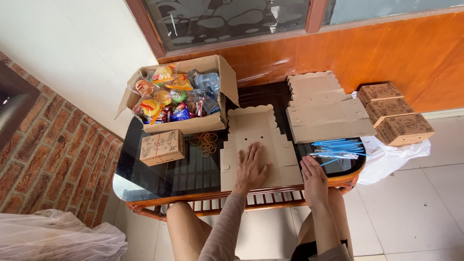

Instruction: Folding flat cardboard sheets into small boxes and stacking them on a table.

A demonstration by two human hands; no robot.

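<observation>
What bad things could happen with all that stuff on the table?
The blue straws lie by the glass table's rounded edge, next to the right hand, so a nudge might roll them off. The left hand presses the flat box, which could slide on the smooth glass. The stack of flat boxes looks uneven and could slip.

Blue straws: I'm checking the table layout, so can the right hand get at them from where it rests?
Probably yes: the right hand lies just below the blue straws, with only bare glass between.
</observation>
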